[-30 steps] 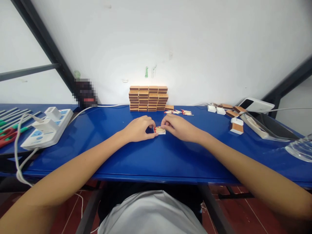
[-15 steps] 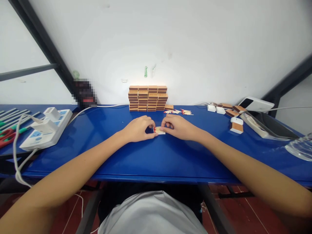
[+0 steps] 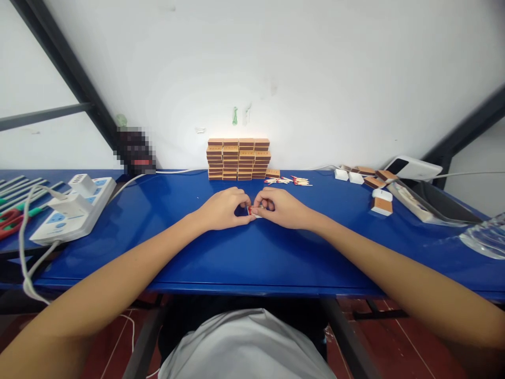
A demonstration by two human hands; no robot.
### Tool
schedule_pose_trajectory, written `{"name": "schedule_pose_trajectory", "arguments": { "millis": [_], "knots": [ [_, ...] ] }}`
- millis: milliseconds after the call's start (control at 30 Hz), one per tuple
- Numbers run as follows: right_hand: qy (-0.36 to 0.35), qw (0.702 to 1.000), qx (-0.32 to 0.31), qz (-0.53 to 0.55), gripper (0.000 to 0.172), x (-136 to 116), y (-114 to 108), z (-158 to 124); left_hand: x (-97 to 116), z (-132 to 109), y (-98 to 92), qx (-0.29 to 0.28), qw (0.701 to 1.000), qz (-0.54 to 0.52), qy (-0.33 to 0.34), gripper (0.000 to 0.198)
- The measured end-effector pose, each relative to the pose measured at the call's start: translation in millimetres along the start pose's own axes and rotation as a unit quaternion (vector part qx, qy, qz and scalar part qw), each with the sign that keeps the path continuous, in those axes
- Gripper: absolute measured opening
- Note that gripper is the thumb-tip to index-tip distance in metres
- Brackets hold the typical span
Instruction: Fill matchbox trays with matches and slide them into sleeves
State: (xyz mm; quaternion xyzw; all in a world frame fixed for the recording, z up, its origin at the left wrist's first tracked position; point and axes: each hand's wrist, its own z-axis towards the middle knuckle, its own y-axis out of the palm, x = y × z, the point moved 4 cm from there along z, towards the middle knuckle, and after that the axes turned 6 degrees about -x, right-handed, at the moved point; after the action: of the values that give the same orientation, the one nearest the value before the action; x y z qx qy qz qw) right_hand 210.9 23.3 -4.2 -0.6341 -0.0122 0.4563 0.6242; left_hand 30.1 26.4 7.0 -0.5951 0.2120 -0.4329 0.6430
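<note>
Head view: left hand (image 3: 223, 209) and right hand (image 3: 282, 207) meet in front of the stack of matchboxes (image 3: 239, 159), near it, fingertips of both pinched together on one small matchbox (image 3: 252, 211) that sits low on the blue table (image 3: 252, 258). Most of the box is hidden by the fingers; a bit of red match heads and pale sticks shows between the hands, so it holds matches, but how full it is can't be told. Risks, as a judgement: the grip is only at the fingertips, so a squeeze or twist could buckle the thin card or tip the matches out onto the table; a stick lying proud could jam or snap; heads scraped hard against a striking strip could flare. A push forward could knock the stack, which leans on nothing visible but the wall behind. Just right of the stack: one single box (image 3: 273, 173), then loose matches (image 3: 290, 181) scattered on the table, not in anything. Stack boxes are all closed, contents hidden. Further right of the stack: white trays and brown sleeves (image 3: 382, 202) lying apart, contents not visible. Well left of the stack: power strip (image 3: 73, 210) with plugs in.
</note>
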Motion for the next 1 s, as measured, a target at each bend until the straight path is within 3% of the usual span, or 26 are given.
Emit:
{"name": "schedule_pose_trajectory", "arguments": {
  "millis": [200, 367, 567, 1000],
  "knots": [
    [-0.021, 0.999, 0.027, -0.040, 0.017, 16, -17, 2, 0, 0, -0.8, -0.009, 1.000, 0.000, -0.010, 0.022],
    [0.062, 0.970, 0.126, -0.199, 0.022, 67, -52, -1, 0, 0, -0.8, -0.016, 1.000, -0.004, -0.014, 0.024],
    [0.104, 0.960, 0.108, -0.236, 0.017, 114, -62, -1, 1, 0, -1.5, -0.026, 0.999, -0.006, -0.023, 0.024],
    [0.092, 0.964, 0.039, -0.246, 0.014, 123, -61, 2, 0, 1, -0.3, -0.019, 1.000, -0.009, -0.017, 0.025]
  ]
}}
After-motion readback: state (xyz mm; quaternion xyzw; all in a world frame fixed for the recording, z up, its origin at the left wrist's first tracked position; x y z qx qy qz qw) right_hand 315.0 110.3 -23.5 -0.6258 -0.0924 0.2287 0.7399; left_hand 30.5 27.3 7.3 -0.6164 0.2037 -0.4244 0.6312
